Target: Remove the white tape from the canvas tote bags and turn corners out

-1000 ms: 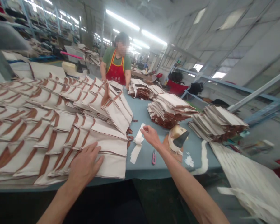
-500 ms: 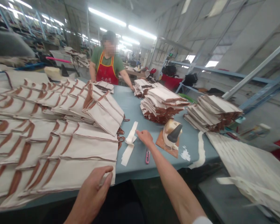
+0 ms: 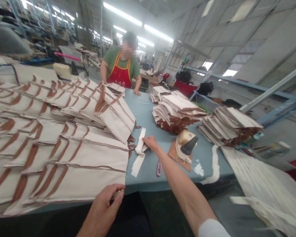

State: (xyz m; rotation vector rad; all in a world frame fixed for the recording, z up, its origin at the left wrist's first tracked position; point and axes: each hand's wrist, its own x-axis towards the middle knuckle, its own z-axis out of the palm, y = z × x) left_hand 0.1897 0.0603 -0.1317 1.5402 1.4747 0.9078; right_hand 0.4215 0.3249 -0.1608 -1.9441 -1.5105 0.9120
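Note:
Near the middle of the table, my right hand pinches a white fabric strip at its curled upper part. The strip's lower end lies flat on the blue-grey tabletop. My left hand is curled at the front edge, beside overlapping cream cloth panels with brown edging. Its thumb and forefinger come together; something small and pale may be between them, but I cannot make it out. A pink cutter lies below my right wrist. To the right, a pale block with a black cone stands on a brown board.
Stacks of cream and brown panels stand farther back, with another stack at the right. A second white strip hangs over the table's front edge. Across the table is a person in a red apron, one hand on the tabletop.
My right fingers have closed onto the white strip, which curls up a little more. My left hand has shifted slightly right and down. The co-worker's hand has drawn back from the far stack.

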